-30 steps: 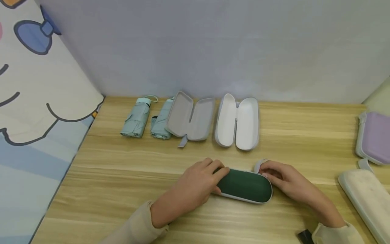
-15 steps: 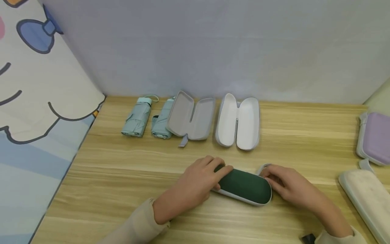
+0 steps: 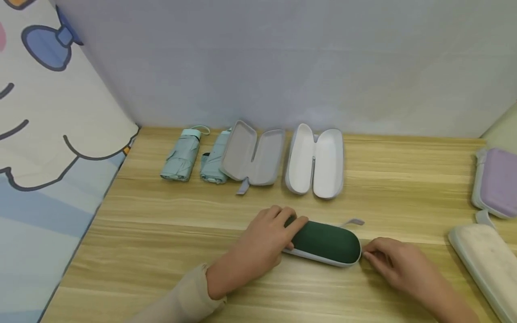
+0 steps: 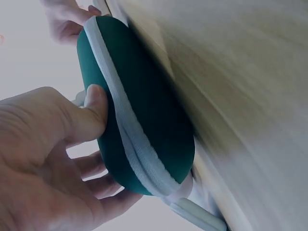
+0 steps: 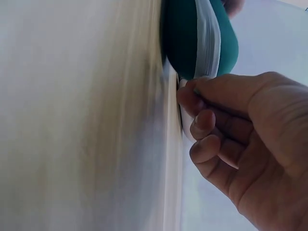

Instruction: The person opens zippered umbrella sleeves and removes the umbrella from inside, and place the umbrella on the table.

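A dark green zip-up case [image 3: 329,243], oblong with rounded ends, lies shut on the wooden table. My left hand [image 3: 262,237] grips its left end, thumb [image 4: 97,103] near the zip on one side and fingers [image 4: 115,202] on the other. A pale zip band [image 4: 118,94] runs around the side. At the right end, my right hand [image 3: 400,269] pinches a tiny zipper pull [image 5: 196,90] between thumb and forefinger, mostly hidden by the fingertips. Behind the case a light grey strap [image 3: 355,221] sticks out free.
Two opened cases, one grey [image 3: 264,157] and one white-lined [image 3: 328,166], stand behind. Left of them lie two folded mint umbrellas, one in full view [image 3: 182,154], the other [image 3: 216,161] partly covered. A purple case [image 3: 501,181] and a cream case [image 3: 484,264] lie at right.
My right hand has moved from the case's back right corner round its right end, toward me. The strap now shows free of the fingers. The left hand keeps its grip.
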Demonstrator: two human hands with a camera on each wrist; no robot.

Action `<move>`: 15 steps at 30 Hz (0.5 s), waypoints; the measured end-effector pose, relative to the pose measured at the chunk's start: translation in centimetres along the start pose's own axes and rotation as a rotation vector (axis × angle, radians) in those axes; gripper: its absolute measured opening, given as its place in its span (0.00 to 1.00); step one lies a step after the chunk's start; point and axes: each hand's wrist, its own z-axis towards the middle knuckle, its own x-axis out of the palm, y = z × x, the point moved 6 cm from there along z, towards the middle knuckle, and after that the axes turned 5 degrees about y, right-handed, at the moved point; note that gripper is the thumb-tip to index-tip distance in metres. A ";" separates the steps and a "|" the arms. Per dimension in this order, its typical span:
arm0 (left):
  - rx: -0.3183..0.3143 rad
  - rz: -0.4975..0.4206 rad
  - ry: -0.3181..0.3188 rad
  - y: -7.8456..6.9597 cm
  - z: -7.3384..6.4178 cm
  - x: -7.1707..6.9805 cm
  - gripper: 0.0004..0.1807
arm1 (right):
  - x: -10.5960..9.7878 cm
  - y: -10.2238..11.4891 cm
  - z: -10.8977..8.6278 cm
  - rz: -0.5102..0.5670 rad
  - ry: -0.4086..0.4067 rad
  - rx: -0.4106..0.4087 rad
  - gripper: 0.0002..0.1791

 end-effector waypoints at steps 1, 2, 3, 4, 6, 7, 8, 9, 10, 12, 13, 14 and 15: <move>-0.002 0.004 -0.005 -0.1 0.1 0.0 0.32 | 0.0 0.2 -0.2 0.008 -0.016 -0.003 0.19; -0.006 0.006 -0.009 -0.1 0.1 0.0 0.31 | 0.0 0.4 -0.4 0.014 -0.031 -0.011 0.19; -0.012 0.008 -0.011 -0.1 0.2 0.1 0.31 | 0.0 0.6 -0.6 0.015 -0.044 -0.015 0.19; -0.019 0.006 -0.012 -0.1 0.2 0.1 0.31 | 0.0 0.9 -0.7 0.007 -0.060 -0.022 0.19; -0.034 0.001 -0.008 0.0 0.3 0.2 0.30 | 0.2 1.3 -0.9 -0.012 -0.073 -0.018 0.18; -0.039 0.000 -0.006 0.0 0.4 0.2 0.30 | 0.2 1.6 -0.9 -0.021 -0.079 -0.016 0.18; -0.042 -0.003 -0.002 0.1 0.4 0.2 0.30 | 0.3 1.8 -1.0 -0.028 -0.076 -0.004 0.17; -0.044 -0.004 0.000 0.0 0.4 0.3 0.30 | 0.3 2.1 -1.0 -0.036 -0.075 0.010 0.17; -0.043 -0.003 0.002 0.0 0.4 0.3 0.30 | 0.4 2.3 -1.1 -0.041 -0.072 0.025 0.17; -0.044 -0.001 -0.001 -0.1 0.4 0.3 0.30 | 0.6 2.8 -1.1 -0.038 -0.060 0.056 0.16; -0.045 0.002 -0.004 -0.2 0.4 0.3 0.29 | 0.7 3.1 -1.1 -0.040 -0.056 0.072 0.16; -0.048 0.006 -0.010 -0.3 0.3 0.3 0.29 | 0.8 3.3 -1.1 -0.046 -0.051 0.091 0.15; -0.052 0.011 -0.018 -0.3 0.3 0.3 0.29 | 0.8 3.6 -1.1 -0.052 -0.053 0.106 0.15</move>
